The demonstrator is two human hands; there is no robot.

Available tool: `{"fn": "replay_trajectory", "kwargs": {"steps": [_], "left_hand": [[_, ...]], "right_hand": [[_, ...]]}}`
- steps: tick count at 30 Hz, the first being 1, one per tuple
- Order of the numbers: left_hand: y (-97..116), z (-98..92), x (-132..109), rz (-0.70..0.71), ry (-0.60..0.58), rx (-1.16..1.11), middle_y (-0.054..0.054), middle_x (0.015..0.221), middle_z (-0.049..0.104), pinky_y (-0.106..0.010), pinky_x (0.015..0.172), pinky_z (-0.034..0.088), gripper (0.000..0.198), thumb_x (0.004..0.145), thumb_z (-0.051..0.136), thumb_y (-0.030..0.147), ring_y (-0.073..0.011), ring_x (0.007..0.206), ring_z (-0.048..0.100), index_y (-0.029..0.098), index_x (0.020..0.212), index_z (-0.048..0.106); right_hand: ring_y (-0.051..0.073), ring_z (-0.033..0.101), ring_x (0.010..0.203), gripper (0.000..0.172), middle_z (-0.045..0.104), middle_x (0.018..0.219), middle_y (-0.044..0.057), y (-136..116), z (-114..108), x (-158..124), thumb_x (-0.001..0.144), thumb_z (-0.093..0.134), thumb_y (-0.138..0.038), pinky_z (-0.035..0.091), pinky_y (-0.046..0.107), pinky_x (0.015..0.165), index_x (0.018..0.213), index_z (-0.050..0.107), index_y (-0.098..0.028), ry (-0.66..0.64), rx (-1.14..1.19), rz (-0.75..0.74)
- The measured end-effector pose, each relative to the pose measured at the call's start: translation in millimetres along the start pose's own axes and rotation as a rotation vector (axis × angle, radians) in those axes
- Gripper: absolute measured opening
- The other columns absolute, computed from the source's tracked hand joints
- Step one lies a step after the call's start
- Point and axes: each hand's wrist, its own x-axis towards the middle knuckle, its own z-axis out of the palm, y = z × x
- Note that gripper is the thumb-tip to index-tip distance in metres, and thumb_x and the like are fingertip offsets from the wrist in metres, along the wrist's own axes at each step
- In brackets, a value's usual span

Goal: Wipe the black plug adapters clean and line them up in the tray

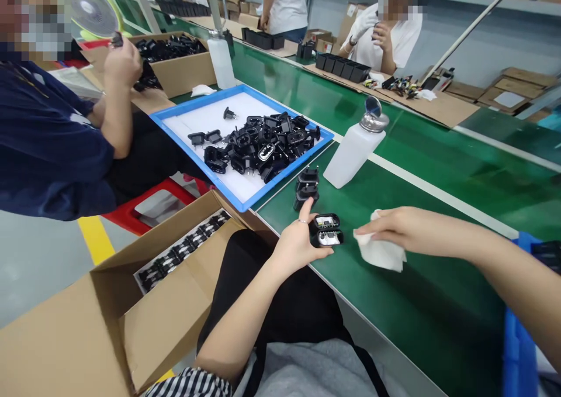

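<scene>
My left hand grips a black plug adapter at the near edge of the green belt, its silvery face turned up. My right hand is closed on a white wiping cloth just right of the adapter, the cloth resting on the belt. Two more black adapters stand stacked just beyond my left hand. A white dispenser bottle with a metal top stands behind them.
A blue-rimmed tray holds a pile of black adapters. An open cardboard box with rows of adapters sits at lower left. A person in dark blue sits at left, two others work across the belt. A blue bin is at right.
</scene>
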Motion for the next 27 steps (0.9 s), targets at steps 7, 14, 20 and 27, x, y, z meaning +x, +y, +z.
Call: {"fn": "replay_trajectory", "kwargs": {"steps": [7,14,20,27], "left_hand": [[4.9,-57.6,-17.6,-0.039,0.163,0.316,-0.003,0.101,0.056,-0.029,0.081,0.039,0.043,0.065,0.055,0.028,-0.0182,0.093,0.051,0.022,0.107,0.045],[-7.1,-112.8,38.8,-0.193,0.352,0.658,-0.004,0.083,0.062,-0.03,0.069,0.042,0.022,0.07,0.045,0.028,-0.0197,0.078,0.056,0.019,0.085,0.058],[-5.7,-103.4,46.4,-0.232,0.493,0.52,-0.003,0.075,0.063,-0.025,0.066,0.042,0.019,0.069,0.044,0.021,-0.0163,0.073,0.057,0.017,0.079,0.059],[13.3,-81.6,17.2,0.487,0.804,0.659,-0.002,0.076,0.061,-0.017,0.062,0.042,0.017,0.073,0.042,0.018,-0.0082,0.067,0.056,0.018,0.082,0.058]], "right_hand": [[0.028,0.056,0.079,0.051,0.055,0.1,0.017,45.2,-2.7,-4.0,0.069,0.049,-0.038,0.048,0.034,0.056,0.115,0.044,-0.014,0.043,0.035,0.577],[0.027,0.056,0.081,0.045,0.053,0.104,0.016,43.6,7.8,7.1,0.07,0.046,-0.039,0.049,0.033,0.059,0.107,0.051,-0.014,0.011,0.081,0.504],[0.022,0.057,0.061,0.033,0.061,0.077,0.009,14.3,-1.8,25.9,0.073,0.04,-0.038,0.045,0.031,0.044,0.092,0.057,-0.017,0.221,0.084,0.438],[0.01,0.044,0.045,0.038,0.049,0.05,0.0,-36.0,-9.3,49.2,0.076,0.036,-0.043,0.038,0.023,0.044,0.09,0.055,-0.014,0.387,0.746,0.331]]}}
